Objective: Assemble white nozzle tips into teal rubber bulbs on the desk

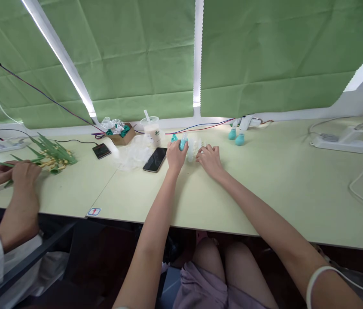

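Observation:
My left hand (177,155) is wrapped round a teal squeeze bulb (183,143) with a clear tip pointing up. Just behind that hand, another teal piece (174,137) shows in part. Clear and whitish small plastic pieces (191,151) stand on the table between my two hands. My right hand (210,160) is at their right side, its fingers bent and closed in at the pieces; what the fingertips hold is too small to make out. Two more teal squeeze bulbs with clear tips, a left one (232,134) and a right one (239,139), stand farther back right.
A black phone (155,160) lies left of my left hand, by a crumpled clear bag (132,153) and a drink cup (151,131) with a straw. A small box (121,136), a second phone (102,150) and a co-worker's hands (25,172) with green plant stems are farther left. A power strip (342,141) lies right.

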